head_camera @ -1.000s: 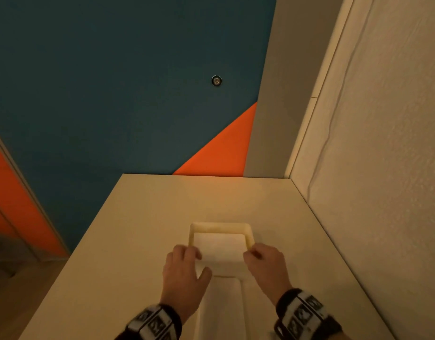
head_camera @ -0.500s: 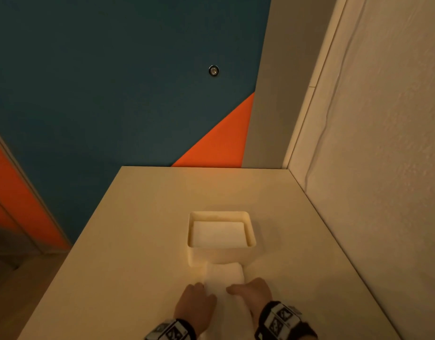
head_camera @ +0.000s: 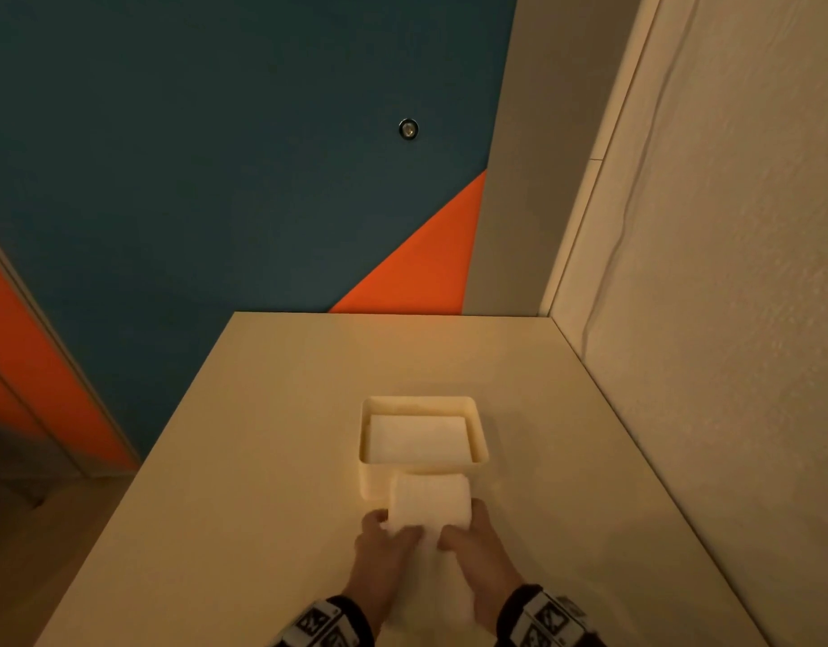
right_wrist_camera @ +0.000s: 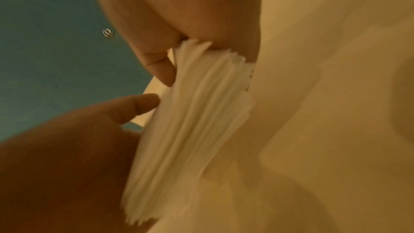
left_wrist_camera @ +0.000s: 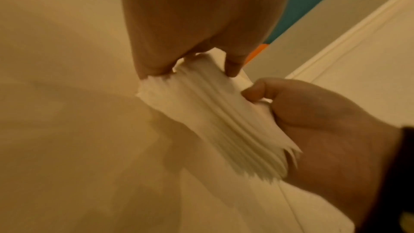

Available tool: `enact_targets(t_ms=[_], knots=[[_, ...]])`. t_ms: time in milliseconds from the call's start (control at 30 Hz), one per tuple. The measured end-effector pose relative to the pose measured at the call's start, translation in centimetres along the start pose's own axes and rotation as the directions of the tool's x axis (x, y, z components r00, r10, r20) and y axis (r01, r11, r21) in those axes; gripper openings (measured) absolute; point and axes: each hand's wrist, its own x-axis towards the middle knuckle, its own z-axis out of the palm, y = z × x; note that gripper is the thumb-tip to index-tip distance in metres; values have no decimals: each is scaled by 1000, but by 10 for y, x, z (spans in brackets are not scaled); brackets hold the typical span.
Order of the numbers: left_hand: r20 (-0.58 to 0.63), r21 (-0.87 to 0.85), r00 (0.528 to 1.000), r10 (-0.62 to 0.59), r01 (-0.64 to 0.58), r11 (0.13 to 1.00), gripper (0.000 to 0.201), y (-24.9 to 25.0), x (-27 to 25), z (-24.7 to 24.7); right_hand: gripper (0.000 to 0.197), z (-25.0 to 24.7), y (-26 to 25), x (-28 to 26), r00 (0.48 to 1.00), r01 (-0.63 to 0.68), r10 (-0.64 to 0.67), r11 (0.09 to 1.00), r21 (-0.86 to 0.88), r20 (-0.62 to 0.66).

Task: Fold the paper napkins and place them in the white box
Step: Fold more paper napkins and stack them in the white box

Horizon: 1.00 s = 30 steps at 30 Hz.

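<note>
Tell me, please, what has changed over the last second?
Both hands drew back from the white box toward the person. The left hand and right hand now pinch a napkin and lift it. The box and the napkin inside it stayed put.

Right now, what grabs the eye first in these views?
Both hands, the left hand and the right hand, pinch a white paper napkin lifted at the table's near middle. Just beyond sits the white box with a folded napkin already inside. Behind, a teal and orange wall stands out.
</note>
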Motion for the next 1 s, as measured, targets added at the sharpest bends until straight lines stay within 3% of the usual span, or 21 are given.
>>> enact_targets(t_ms=[33,100,233,333,400,500,600,667,767,833,900,1000], knots=[[42,-159,999,-35,42,986,74,2,-1,-2,48,-4,-3,-2,1000,7,-7,999,34,21],[162,-314,984,-74,123,942,77,4,-1,-5,47,-10,-11,-6,998,25,-30,996,88,50],[253,-433,966,41,76,898,46,15,-8,-3,47,-7,-22,-10,995,37,-53,982,185,80],[244,-469,966,91,35,882,54,22,-13,0,60,-1,-26,-13,995,69,-81,979,194,55],[257,-406,959,124,-9,914,66,27,-17,-5,70,-6,-34,-15,996,75,-85,974,212,40],[389,-265,903,183,-80,961,74,37,-17,-23,53,-25,-51,-17,992,96,-111,971,220,54],[570,-10,809,143,-168,986,74,51,-13,-39,57,-46,-68,-19,970,167,-167,986,16,175],[614,134,785,81,-205,969,69,62,-12,-45,59,-51,-76,-19,950,166,-104,966,-197,293],[545,138,835,74,-176,975,62,78,-14,-53,51,-51,-81,-17,947,179,-88,944,-278,310],[446,-71,885,134,-115,991,60,79,-13,-60,41,-53,-80,-16,964,184,-145,969,-162,222],[359,-322,911,203,-84,943,58,77,-15,-61,32,-54,-78,-16,975,161,-159,987,-1,154],[245,-417,937,247,-128,900,58,69,-20,-47,36,-48,-75,-17,980,125,-146,980,154,134]])
